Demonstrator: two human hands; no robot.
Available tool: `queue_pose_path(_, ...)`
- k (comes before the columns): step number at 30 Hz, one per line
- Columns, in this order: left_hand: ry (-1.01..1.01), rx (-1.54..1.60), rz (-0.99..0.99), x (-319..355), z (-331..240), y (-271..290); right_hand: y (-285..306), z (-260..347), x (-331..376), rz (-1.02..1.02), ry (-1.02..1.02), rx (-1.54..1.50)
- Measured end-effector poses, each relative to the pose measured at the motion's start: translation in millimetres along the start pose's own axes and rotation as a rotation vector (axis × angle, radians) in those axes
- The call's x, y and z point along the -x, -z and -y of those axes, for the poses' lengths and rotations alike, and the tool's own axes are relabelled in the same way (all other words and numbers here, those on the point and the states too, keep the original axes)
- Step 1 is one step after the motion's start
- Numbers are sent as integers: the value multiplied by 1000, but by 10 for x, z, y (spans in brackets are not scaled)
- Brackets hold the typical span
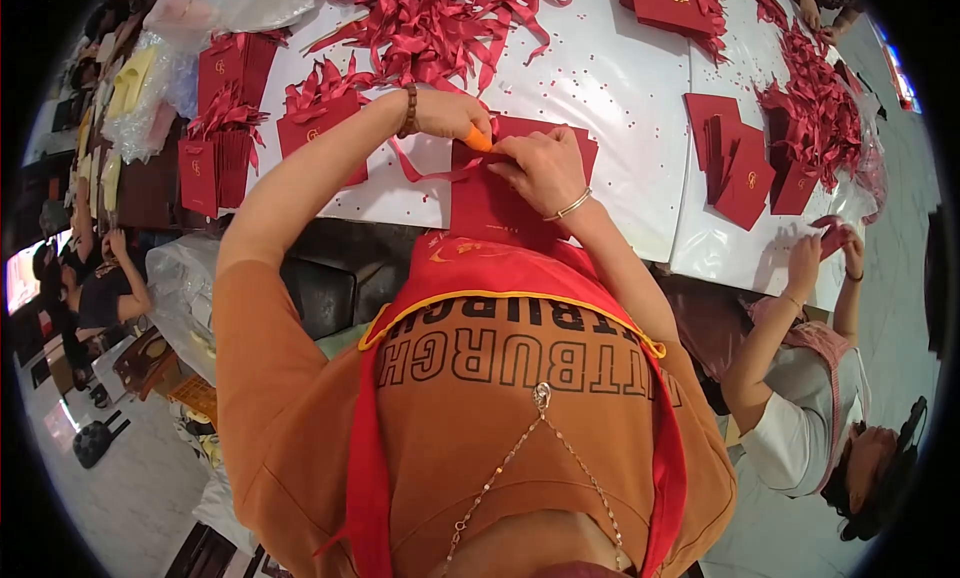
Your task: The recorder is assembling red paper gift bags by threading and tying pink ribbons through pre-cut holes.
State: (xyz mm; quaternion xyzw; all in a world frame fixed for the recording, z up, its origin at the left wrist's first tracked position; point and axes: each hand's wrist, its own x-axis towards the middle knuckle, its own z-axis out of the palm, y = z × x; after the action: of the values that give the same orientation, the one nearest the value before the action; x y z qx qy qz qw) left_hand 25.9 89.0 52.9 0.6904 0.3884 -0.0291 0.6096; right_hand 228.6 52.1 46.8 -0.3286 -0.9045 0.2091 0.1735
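My left hand (447,114), with a bead bracelet at the wrist, grips a small orange tool (479,139) at the top edge of a dark red paper bag (487,210). That bag lies flat at the near edge of the white-covered table (600,78). My right hand (545,168), wearing a thin bangle, pinches the bag's top edge right beside the tool. A red ribbon (418,171) trails from the bag's left side under my left hand.
A heap of red ribbons (440,18) lies beyond my hands. Finished bags with ribbon handles (318,113) stand to the left, flat red bags (738,168) and more ribbons (822,108) to the right. A co-worker's hands (815,253) hold a bag at the right.
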Motion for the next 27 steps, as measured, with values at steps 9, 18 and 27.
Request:
queue_pose_path(9,97,325,-357,-339,226,-246,58,-133,-7,98,-105,-52)
queue_pose_path(18,56,131,-317,-193,109,-182,29,-163,-58,188,-134,-140)
queue_pose_path(27,-43,323,-584,-252,354,-110,55,-175,-61,204,-115,-236)
